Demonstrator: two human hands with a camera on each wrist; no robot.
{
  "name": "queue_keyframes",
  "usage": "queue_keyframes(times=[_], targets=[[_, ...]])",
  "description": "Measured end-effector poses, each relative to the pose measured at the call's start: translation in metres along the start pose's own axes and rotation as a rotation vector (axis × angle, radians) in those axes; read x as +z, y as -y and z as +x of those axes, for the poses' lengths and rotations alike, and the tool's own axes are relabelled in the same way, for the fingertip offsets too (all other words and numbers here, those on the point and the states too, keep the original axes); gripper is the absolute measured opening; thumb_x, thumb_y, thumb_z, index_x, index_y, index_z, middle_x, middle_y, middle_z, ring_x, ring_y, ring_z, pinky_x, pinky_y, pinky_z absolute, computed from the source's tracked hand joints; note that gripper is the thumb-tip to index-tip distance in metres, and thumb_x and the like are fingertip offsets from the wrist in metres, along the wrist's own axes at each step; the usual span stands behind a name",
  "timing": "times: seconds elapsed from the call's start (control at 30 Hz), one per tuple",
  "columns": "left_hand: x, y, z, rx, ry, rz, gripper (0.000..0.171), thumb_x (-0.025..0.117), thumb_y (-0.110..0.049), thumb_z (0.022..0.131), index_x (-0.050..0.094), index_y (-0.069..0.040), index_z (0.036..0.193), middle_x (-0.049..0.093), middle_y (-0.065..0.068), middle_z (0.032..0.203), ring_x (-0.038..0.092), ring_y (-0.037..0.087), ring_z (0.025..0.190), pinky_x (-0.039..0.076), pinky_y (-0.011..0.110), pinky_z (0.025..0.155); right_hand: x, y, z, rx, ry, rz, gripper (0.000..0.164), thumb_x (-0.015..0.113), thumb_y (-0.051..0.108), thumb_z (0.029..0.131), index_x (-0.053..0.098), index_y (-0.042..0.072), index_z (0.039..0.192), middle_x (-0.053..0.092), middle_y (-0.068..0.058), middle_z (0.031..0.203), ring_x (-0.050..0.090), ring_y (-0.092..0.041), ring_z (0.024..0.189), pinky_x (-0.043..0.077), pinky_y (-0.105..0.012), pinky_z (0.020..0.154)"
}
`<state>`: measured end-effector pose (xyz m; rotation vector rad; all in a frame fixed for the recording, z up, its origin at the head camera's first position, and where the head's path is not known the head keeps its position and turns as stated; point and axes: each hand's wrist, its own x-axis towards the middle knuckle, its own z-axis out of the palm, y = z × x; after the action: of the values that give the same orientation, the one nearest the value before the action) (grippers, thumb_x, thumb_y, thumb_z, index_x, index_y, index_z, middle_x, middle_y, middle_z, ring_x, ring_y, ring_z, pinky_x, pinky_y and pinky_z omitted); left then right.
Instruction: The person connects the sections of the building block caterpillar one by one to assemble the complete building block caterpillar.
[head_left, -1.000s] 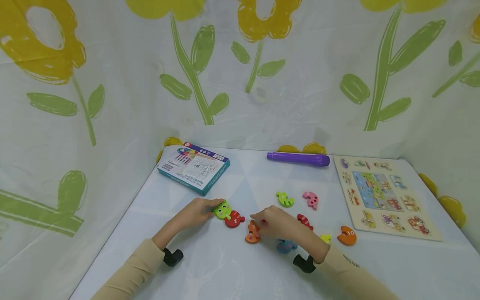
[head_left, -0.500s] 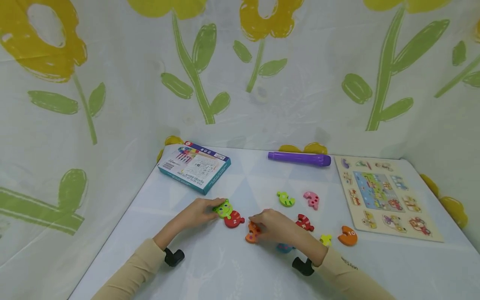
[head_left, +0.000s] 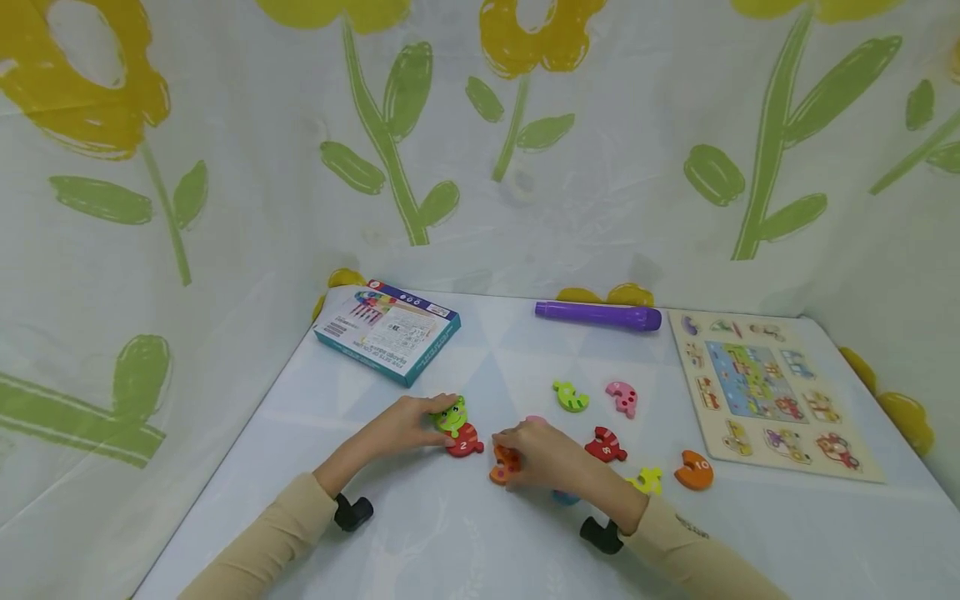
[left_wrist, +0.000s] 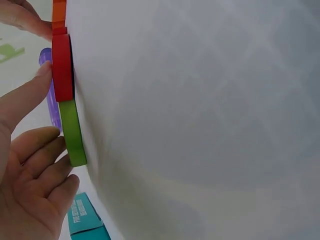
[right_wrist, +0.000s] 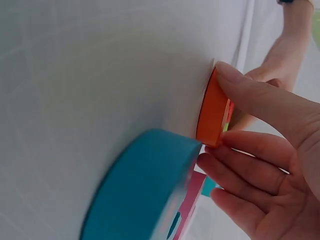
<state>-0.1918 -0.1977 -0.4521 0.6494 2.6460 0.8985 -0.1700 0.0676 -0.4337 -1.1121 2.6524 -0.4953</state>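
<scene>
My left hand holds a green puzzle piece with a smiling animal face and the red piece numbered 2 joined below it. In the left wrist view, the thumb touches the red piece and the fingers lie along the green piece. My right hand pinches an orange spotted puzzle piece between thumb and fingers, a small gap to the right of the red one. The right wrist view shows the orange piece's edge upright on the table; its number is covered.
Beside the right hand lie a blue piece, partly hidden, a red 8, yellow, orange 10, green and pink pieces. Behind are a box, a purple microphone-shaped toy and a picture board.
The green face piece has turned more upright above the red one, and my left thumb has come down to the red piece. My right fingers have closed round the orange piece.
</scene>
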Motion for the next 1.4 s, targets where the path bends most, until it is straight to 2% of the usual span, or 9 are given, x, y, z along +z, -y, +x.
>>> queue_keyframes(times=[0.1, 0.37, 0.47, 0.67, 0.9, 1.27, 1.4], targets=[[-0.001, -0.002, 0.0, 0.005, 0.008, -0.003, 0.073, 0.076, -0.035, 0.082, 0.046, -0.01, 0.144, 0.042, 0.009, 0.147, 0.039, 0.026, 0.136, 0.039, 0.041, 0.106, -0.001, -0.001, 0.0, 0.003, -0.004, 0.009, 0.057, 0.085, 0.031, 0.073, 0.068, 0.006, 0.122, 0.07, -0.004, 0.114, 0.063, -0.012, 0.093, 0.054, -0.02, 0.08], [-0.002, -0.002, 0.001, -0.027, 0.012, -0.005, 0.073, 0.077, -0.032, 0.082, 0.046, -0.011, 0.144, 0.043, 0.007, 0.147, 0.04, 0.027, 0.135, 0.039, 0.042, 0.106, -0.006, 0.001, 0.001, -0.043, -0.043, 0.023, 0.055, 0.084, 0.028, 0.075, 0.067, 0.003, 0.122, 0.071, -0.006, 0.108, 0.061, -0.012, 0.086, 0.054, -0.021, 0.078], [-0.002, -0.003, 0.001, -0.034, 0.014, -0.006, 0.073, 0.077, -0.032, 0.081, 0.046, -0.011, 0.144, 0.043, 0.008, 0.147, 0.041, 0.027, 0.135, 0.039, 0.042, 0.106, -0.006, 0.003, 0.002, -0.058, -0.064, 0.012, 0.055, 0.085, 0.029, 0.075, 0.067, 0.001, 0.12, 0.07, -0.008, 0.11, 0.063, -0.015, 0.089, 0.055, -0.024, 0.08], [-0.003, -0.004, 0.002, -0.029, 0.014, -0.005, 0.072, 0.078, -0.029, 0.081, 0.046, -0.01, 0.143, 0.043, 0.008, 0.147, 0.042, 0.027, 0.134, 0.039, 0.041, 0.106, -0.003, 0.005, 0.008, -0.1, -0.108, -0.033, 0.055, 0.084, 0.034, 0.075, 0.069, 0.001, 0.115, 0.072, -0.007, 0.105, 0.063, -0.012, 0.083, 0.055, -0.022, 0.078], [-0.003, -0.006, 0.002, -0.032, 0.018, -0.008, 0.071, 0.078, -0.028, 0.081, 0.047, -0.01, 0.143, 0.043, 0.006, 0.147, 0.04, 0.027, 0.135, 0.038, 0.042, 0.107, -0.003, 0.008, 0.017, -0.061, -0.129, -0.052, 0.058, 0.086, 0.036, 0.072, 0.07, 0.001, 0.115, 0.07, -0.009, 0.11, 0.067, -0.019, 0.094, 0.055, -0.028, 0.083], [-0.002, -0.008, 0.001, -0.043, 0.016, -0.013, 0.069, 0.077, -0.021, 0.083, 0.046, -0.011, 0.144, 0.043, 0.008, 0.147, 0.039, 0.028, 0.136, 0.039, 0.042, 0.106, 0.0, 0.007, 0.027, -0.06, -0.111, -0.072, 0.053, 0.085, 0.037, 0.072, 0.072, 0.004, 0.112, 0.072, -0.008, 0.106, 0.067, -0.019, 0.094, 0.055, -0.028, 0.084], [-0.002, -0.008, 0.001, -0.039, 0.025, -0.014, 0.07, 0.077, -0.022, 0.083, 0.046, -0.011, 0.144, 0.043, 0.009, 0.147, 0.039, 0.028, 0.136, 0.039, 0.043, 0.106, 0.002, 0.009, 0.031, -0.022, -0.072, -0.077, 0.052, 0.085, 0.037, 0.073, 0.073, 0.007, 0.113, 0.072, -0.006, 0.106, 0.066, -0.018, 0.093, 0.055, -0.027, 0.081]])
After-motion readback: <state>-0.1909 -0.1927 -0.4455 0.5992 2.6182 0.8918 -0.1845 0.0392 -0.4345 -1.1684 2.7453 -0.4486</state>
